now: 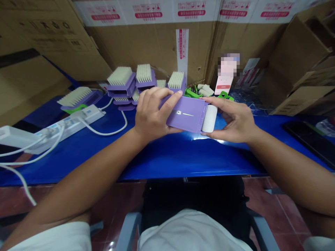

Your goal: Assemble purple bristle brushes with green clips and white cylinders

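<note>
A flat purple plastic case [184, 114] with silver lettering is held above the blue table, between both hands. Around its left end wraps my left hand [155, 109], thumb lying along the top edge. My right hand [232, 118] pinches the other end between thumb and fingers, where a white ribbed piece [210, 118] sticks out of the case. Behind the hands stand several purple brushes with pale bristles, among them one purple brush [120, 80] stacked on another. The underside of the case is hidden.
At the left lies a white power strip [65, 127] with plugged cables. Another brush [77, 99] rests behind it. Green clips [192, 92] and white rollers [206, 90] sit beyond the hands. A dark phone [311, 139] lies at the right. Cardboard boxes [151, 45] wall off the back.
</note>
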A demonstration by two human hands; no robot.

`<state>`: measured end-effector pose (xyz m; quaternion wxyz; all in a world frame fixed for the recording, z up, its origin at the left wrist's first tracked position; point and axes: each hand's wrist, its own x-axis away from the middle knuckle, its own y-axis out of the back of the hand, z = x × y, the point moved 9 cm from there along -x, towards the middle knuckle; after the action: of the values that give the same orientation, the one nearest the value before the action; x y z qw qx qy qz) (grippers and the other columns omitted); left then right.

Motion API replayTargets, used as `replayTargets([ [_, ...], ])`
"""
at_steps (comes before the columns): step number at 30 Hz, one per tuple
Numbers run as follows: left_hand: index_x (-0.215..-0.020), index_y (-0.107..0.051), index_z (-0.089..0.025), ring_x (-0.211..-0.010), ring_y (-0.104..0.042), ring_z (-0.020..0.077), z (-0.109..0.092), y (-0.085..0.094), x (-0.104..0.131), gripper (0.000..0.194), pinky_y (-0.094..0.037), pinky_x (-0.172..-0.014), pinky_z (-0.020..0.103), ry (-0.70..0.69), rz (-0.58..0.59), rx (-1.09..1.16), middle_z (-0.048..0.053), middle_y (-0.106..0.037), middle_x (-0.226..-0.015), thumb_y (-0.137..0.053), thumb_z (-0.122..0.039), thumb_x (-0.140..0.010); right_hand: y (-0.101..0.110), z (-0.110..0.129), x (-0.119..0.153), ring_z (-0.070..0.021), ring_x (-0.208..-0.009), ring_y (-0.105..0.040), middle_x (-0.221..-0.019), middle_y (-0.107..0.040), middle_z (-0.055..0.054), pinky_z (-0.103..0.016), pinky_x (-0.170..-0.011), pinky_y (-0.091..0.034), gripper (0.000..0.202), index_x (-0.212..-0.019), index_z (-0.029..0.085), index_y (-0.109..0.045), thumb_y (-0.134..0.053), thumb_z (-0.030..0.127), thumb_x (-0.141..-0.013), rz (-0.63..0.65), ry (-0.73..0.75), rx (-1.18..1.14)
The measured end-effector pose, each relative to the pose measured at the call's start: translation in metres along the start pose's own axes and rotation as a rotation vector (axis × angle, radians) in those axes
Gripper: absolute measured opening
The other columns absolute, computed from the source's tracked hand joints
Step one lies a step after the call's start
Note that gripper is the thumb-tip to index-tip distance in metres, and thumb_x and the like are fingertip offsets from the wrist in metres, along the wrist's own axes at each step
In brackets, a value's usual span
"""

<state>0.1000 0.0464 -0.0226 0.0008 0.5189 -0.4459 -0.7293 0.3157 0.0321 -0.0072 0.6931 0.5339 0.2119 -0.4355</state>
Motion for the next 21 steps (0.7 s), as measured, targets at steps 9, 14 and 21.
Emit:
replayTargets([
  [9, -0.157, -0.062, -0.028, -0.141, -0.059, 0.0481, 0.001, 0.0, -0.001, 0.104, -0.041, -0.122, 0.067, 0.054, 0.043, -0.005, 0.021, -0.066, -0.143, -0.062, -0.101, -0.084, 0.001, 0.001, 0.0, -0.0383, -0.134, -0.079, -0.152, -0.078, -0.009, -0.057, -0.116, -0.064, 0.094, -0.161, 0.036, -0.067, -0.106, 0.041, -0.075, 0.004, -0.022, -0.025],
  [14, -0.16, -0.061, -0.026, -0.138, -0.06, 0.0462, 0.0, -0.001, 0.0, 0.105, -0.042, -0.121, 0.066, 0.024, 0.021, 0.007, 0.021, -0.066, -0.142, -0.06, -0.1, -0.086, -0.002, -0.013, 0.001, -0.04, -0.137, -0.077, -0.152, -0.078, -0.01, -0.06, -0.119, -0.061, 0.092, -0.156, 0.034, -0.071, -0.106, 0.046, -0.072, 0.021, -0.129, -0.067],
  [21, -0.157, -0.064, -0.025, -0.135, -0.06, 0.0455, 0.0, -0.002, -0.001, 0.106, -0.043, -0.119, 0.065, 0.053, 0.032, 0.001, 0.02, -0.067, -0.141, -0.063, -0.101, -0.083, -0.001, -0.02, 0.003, -0.041, -0.139, -0.076, -0.153, -0.077, -0.01, -0.063, -0.12, -0.059, 0.092, -0.154, 0.035, -0.073, -0.107, 0.048, -0.07, 0.04, -0.187, -0.119],
])
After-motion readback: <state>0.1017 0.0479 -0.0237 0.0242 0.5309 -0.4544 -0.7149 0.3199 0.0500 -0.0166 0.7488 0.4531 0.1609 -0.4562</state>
